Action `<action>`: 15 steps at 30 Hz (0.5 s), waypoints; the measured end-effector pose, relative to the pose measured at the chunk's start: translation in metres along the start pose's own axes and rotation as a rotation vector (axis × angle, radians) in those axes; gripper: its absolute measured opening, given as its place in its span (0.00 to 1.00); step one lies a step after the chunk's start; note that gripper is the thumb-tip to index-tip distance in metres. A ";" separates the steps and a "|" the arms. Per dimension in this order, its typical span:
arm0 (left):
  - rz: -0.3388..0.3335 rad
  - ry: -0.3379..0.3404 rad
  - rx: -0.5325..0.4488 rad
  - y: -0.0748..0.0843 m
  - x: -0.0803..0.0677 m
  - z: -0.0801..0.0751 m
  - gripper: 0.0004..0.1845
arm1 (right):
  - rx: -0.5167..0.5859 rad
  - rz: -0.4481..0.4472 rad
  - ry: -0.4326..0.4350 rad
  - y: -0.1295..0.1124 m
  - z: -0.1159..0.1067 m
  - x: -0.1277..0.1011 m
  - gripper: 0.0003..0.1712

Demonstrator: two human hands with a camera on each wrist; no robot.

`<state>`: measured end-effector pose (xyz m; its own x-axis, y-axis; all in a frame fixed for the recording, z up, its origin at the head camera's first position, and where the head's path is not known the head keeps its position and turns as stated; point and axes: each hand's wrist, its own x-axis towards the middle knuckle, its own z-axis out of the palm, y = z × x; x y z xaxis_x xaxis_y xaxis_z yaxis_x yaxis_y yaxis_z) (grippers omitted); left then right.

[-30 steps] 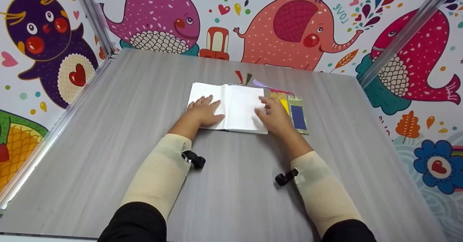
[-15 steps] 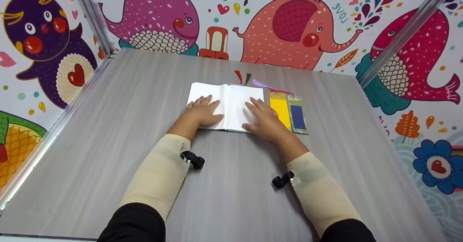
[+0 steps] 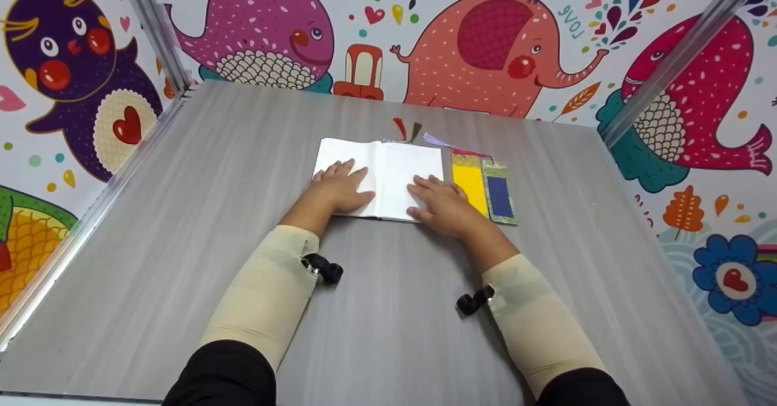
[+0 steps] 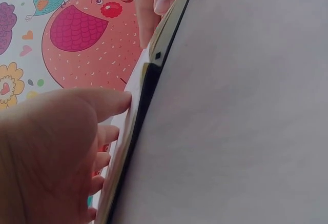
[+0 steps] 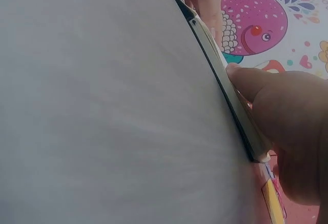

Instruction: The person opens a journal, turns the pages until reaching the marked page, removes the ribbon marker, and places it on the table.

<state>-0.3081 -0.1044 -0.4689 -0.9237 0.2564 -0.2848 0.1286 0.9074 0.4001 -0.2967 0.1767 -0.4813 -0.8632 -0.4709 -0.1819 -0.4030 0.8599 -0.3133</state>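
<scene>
Grey tabletop carries an open book near its far edge. Left hand lies flat on the left page; right hand lies flat, fingers straight, on the right page's near corner. Two bookmarks lie just beside the book's right edge.

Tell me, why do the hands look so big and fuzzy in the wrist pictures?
In the left wrist view the left hand sits close to the lens, so it looks big and soft; the same goes for the right hand in the right wrist view. The head view is sharp and evenly lit, with the book bright white.
</scene>
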 end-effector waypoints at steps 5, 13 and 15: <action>0.006 0.000 0.006 -0.001 0.001 0.001 0.43 | 0.018 0.011 -0.001 0.005 -0.004 0.000 0.42; 0.004 0.006 0.017 -0.002 0.002 0.003 0.43 | 0.047 0.034 -0.018 0.010 -0.010 -0.002 0.45; 0.007 0.016 0.015 -0.001 0.001 0.002 0.43 | 0.032 0.023 -0.019 0.010 -0.011 -0.003 0.47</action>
<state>-0.3079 -0.1045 -0.4714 -0.9282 0.2581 -0.2681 0.1410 0.9106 0.3886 -0.3017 0.1885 -0.4737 -0.8661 -0.4551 -0.2070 -0.3732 0.8640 -0.3380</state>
